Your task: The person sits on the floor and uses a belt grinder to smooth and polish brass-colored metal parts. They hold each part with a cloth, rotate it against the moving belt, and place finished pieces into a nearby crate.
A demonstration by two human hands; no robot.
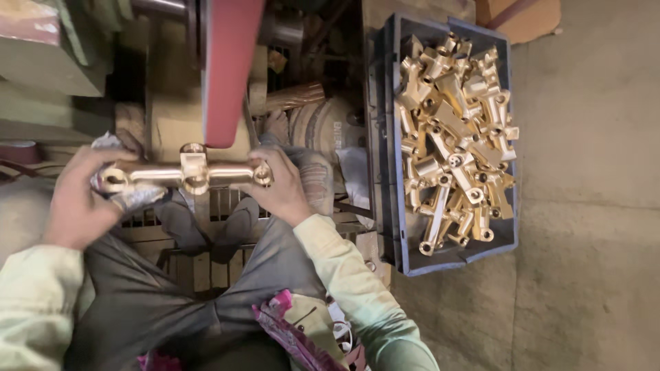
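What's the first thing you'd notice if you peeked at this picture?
Probably the shiny golden brass fitting, long with a boxy middle, held level by both hands: the left hand grips one end through a grey rag, the right hand grips the other end. Just above it hangs a red sanding belt. To the right, a dark blue plastic crate sits piled with more golden brass fittings.

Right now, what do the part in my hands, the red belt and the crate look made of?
The part, held by left hand and right hand, looks like brass: yellow-gold and shiny, like a cast fitting. The red belt looks like abrasive cloth: matt and flat. The crate looks like moulded plastic: dull blue-grey walls.
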